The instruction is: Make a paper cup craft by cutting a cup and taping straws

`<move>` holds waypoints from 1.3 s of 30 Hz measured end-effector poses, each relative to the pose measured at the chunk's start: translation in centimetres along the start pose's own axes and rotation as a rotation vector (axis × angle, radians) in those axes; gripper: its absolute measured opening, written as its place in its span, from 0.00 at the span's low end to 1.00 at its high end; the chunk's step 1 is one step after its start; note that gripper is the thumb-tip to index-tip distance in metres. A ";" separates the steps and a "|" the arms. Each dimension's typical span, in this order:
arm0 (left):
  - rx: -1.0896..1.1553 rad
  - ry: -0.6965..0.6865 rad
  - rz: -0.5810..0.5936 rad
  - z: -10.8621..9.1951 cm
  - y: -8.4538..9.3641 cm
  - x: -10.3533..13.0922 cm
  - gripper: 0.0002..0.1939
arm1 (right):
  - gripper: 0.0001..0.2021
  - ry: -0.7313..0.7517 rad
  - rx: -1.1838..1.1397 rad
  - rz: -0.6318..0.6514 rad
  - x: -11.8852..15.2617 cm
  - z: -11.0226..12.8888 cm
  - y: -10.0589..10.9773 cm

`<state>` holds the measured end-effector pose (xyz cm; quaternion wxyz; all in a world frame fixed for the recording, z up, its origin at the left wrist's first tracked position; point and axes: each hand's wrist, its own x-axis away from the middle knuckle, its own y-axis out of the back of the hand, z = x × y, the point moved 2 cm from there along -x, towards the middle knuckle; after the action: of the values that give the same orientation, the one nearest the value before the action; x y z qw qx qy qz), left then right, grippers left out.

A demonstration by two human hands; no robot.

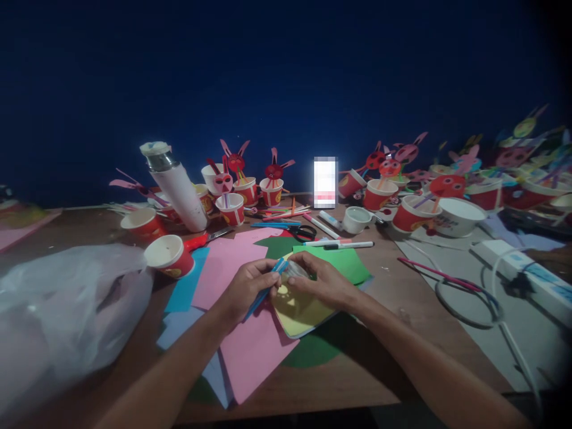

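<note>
My left hand (250,286) is closed around thin blue straws (258,305), held slantwise with their upper ends toward my right hand. In my right hand (325,279) is a clear, shiny object (298,270) that looks like a roll of transparent tape, pinched between thumb and fingers. Both hands meet closely, and the tips of the straws are beside the clear roll. Beneath them lies yellow paper (308,319) with small cut shapes on it. Pink sheets (254,363) and a green sheet (342,262) spread around it on the table.
Red paper cups with paper rabbit faces (236,162) line the back. A white flask (179,190), black-handled scissors (304,231), markers (348,245) and a lit phone (325,182) stand or lie ahead. A plastic bag (71,316) is left; a power strip (531,280) is right.
</note>
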<state>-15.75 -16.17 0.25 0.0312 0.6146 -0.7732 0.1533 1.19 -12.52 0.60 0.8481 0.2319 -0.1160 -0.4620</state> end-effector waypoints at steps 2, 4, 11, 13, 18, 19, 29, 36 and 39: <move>0.051 -0.013 0.000 0.0 0.0 -0.1 0.07 | 0.17 0.002 0.000 -0.018 0.0 0.1 0.0; 0.072 -0.017 -0.004 0.0 -0.1 0.0 0.07 | 0.16 0.006 0.009 -0.044 0.0 0.1 0.0; 0.111 -0.041 0.017 -0.5 -0.3 -0.1 0.17 | 0.18 0.048 0.015 -0.105 -0.1 -0.1 0.0; 0.125 -0.036 0.023 -0.5 -0.3 -0.2 0.14 | 0.19 0.060 0.009 -0.106 -0.1 -0.1 0.0; 0.152 -0.016 0.057 -0.5 -0.4 -0.2 0.07 | 0.22 0.080 0.014 -0.113 0.0 0.1 -0.1; 0.159 -0.015 0.066 -0.5 -0.4 -0.2 0.07 | 0.22 0.083 0.021 -0.112 0.0 0.1 -0.1; 0.069 -0.004 0.037 -0.3 -0.5 -0.1 0.09 | 0.20 0.076 0.058 -0.099 0.2 0.2 -0.1; -0.174 -0.066 -0.114 -0.3 -0.2 0.1 0.12 | 0.19 0.064 0.065 -0.116 0.1 -0.1 -0.2; -0.204 -0.147 -0.152 -0.3 -0.4 0.2 0.12 | 0.19 0.059 0.059 -0.122 0.0 0.0 -0.2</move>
<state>-15.43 -16.35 0.64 0.0482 0.6747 -0.7361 0.0257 1.04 -12.67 0.49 0.8143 0.2767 -0.0902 -0.5022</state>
